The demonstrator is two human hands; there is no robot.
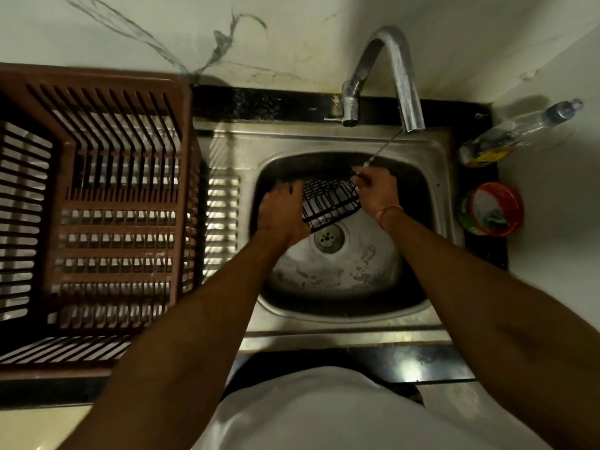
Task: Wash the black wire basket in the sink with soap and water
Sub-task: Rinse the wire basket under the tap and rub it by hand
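- Head view: the black wire basket is held tilted over the bowl of the steel sink, above and just behind the drain, with a hand at each end.
- The left hand lies against the basket's left end, back of the hand up, fingers stretched forward along the wire; whether the thumb or fingertips wrap under the wire cannot be told, since the hand is motion-blurred and hides that edge.
- The right hand has its fingers curled and pinched round the basket's upper right corner, right under the water.
- A thin stream of water falls from the spout of the curved tap onto that corner and the right fingers.
- A thread band circles the right wrist.
- Left of the sink, a brown slatted plastic crate sits on the drainboard.
- Right of the sink, on the dark counter edge, a clear bottle lies tilted, and near it stands a red-rimmed tub.
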